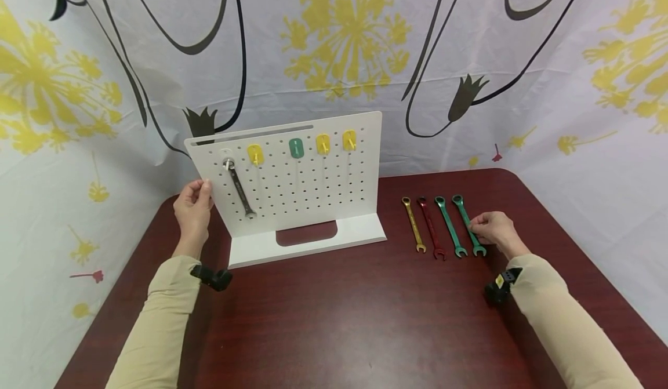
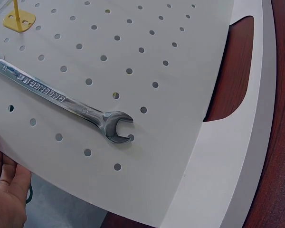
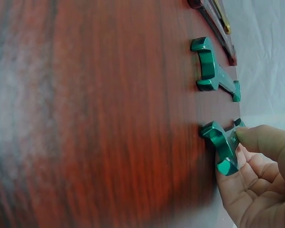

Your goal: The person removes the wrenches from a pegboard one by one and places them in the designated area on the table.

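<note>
While the left hand (image 1: 193,209) grips the pegboard (image 1: 308,186) edge, the right hand (image 1: 493,228) pinches the outermost green wrench (image 1: 468,224); best lift it level, clear of its neighbour.

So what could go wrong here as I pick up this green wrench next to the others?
The right hand pinches the rightmost green wrench, which lies close beside the second green wrench; lifting it could nudge that neighbour out of the row. The left hand holds only the edge of the white pegboard, so a push might shift the board and swing the silver wrench hanging there.
</note>
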`<state>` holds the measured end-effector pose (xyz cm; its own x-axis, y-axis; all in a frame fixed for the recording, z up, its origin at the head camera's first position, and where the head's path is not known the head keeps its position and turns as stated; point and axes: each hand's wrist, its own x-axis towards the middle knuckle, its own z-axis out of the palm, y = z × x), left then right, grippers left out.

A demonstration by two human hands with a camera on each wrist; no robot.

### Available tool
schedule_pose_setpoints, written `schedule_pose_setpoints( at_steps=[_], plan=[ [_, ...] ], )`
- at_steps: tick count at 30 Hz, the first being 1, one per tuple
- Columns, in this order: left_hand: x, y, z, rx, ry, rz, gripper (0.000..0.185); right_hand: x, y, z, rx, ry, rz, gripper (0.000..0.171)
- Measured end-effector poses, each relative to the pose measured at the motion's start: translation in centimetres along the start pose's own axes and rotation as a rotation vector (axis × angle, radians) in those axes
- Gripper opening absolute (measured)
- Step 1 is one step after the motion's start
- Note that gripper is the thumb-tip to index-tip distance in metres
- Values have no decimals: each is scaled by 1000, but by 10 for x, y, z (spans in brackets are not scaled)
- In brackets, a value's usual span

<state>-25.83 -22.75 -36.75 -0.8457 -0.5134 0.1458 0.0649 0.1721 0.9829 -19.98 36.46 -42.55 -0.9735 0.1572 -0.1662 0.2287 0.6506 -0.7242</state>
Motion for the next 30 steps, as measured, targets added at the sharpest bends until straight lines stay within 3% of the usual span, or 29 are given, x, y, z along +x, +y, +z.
schedule_pose_setpoints(
  at_steps=[17, 19, 22, 24, 26, 30],
  plan=[
    [3, -3, 0, 5, -3, 10, 19, 0, -1, 2, -8, 36, 21, 19],
    [7, -9, -1, -4, -1, 31, 24, 0, -1, 2, -14, 40, 28, 20],
    [23, -29, -3, -104, -29, 64, 27, 0, -1, 3, -22, 45, 37, 20],
    [24, -32, -4, -110, -30, 70, 29, 0, -1, 4, -25, 50, 36, 19],
    [22, -29, -3, -96, -26, 65, 29, -1, -1, 4, -27, 60, 30, 18],
    [4, -6, 0, 13, 1, 26, 24, -2, -2, 3, -37, 82, 23, 15]
  ],
)
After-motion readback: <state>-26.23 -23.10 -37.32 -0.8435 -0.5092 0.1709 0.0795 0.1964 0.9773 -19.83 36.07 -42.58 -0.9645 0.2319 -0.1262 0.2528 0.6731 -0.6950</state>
